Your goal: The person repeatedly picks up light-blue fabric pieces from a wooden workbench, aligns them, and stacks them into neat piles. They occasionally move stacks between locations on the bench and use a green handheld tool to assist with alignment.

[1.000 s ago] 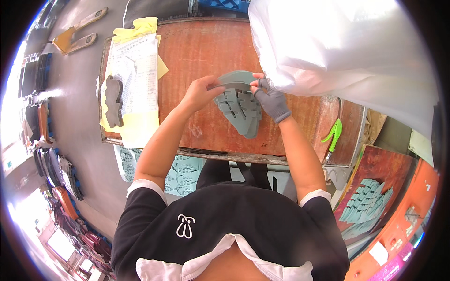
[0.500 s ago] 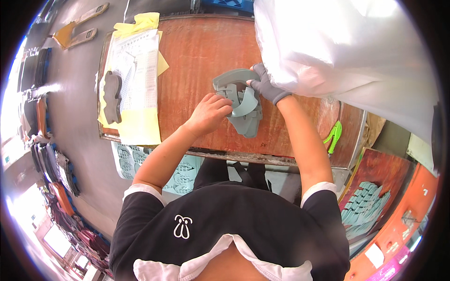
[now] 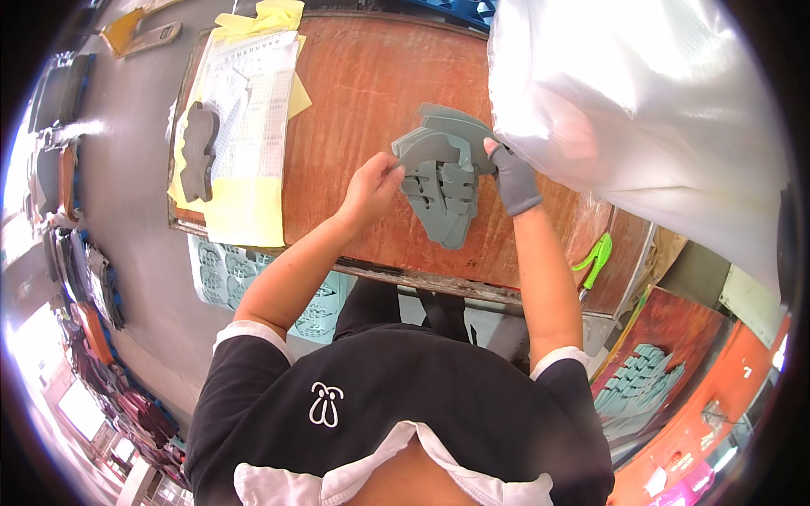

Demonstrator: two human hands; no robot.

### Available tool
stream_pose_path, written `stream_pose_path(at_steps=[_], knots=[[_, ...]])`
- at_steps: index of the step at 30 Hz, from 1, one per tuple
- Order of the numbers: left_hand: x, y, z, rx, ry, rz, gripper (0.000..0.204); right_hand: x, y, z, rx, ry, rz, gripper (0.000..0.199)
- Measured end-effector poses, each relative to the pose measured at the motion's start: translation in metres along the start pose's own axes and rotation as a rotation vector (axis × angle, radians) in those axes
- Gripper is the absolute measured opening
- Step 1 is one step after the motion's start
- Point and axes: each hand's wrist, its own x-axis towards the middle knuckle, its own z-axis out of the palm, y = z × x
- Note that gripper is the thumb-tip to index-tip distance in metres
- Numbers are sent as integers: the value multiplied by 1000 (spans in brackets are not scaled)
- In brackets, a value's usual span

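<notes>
Several grey-green cut sheet pieces (image 3: 445, 198), flat with slots and curved edges, lie in a loose stack on the reddish-brown wooden table. Across their far side is a curved grey-green strip (image 3: 456, 125), apparently more than one layer. Bare, my left hand (image 3: 373, 187) pinches the left end of a curved piece between thumb and fingers. My right hand (image 3: 513, 179), in a grey glove with bare fingertips, is closed on the strip's right end; some of its fingers are hidden beside the plastic bag.
A large translucent plastic bag (image 3: 641, 110) covers the table's far right. Printed sheets on yellow paper (image 3: 246, 223) lie at the left, with a dark wavy block (image 3: 200, 152) on them. Light-green-handled snips (image 3: 597, 260) rest near the right edge. Stacked pale green pieces (image 3: 637, 379) stand lower right.
The curved piece that stood bent up over the stack now lies flatter across its far side. My left hand has moved slightly away from me, and my right hand slightly right and nearer.
</notes>
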Motion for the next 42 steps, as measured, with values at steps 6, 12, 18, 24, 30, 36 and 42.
stream_pose_path(at_steps=[6, 12, 18, 24, 30, 36, 42], knots=[[9, 1, -2, -158, 9, -104, 13, -37, -33, 8, 490, -72, 142, 14], [33, 8, -8, 158, 12, 219, 19, -61, -47, 0, 239, -330, -13, 10], [41, 21, -7, 97, -75, 194, 22, -56, -42, 2, 359, -179, 13, 12], [28, 26, -7, 37, -81, -21, 15, -37, -31, 11, 543, 30, 130, 9], [17, 11, -5, -76, -50, -79, 15, -16, -12, 31, -369, 143, -143, 14], [16, 6, -4, -453, -96, -308, 15, -15, -26, 43, -647, 175, -358, 12], [15, 7, -6, -519, -76, -386, 15, -69, -61, 40, -397, -169, -452, 6]])
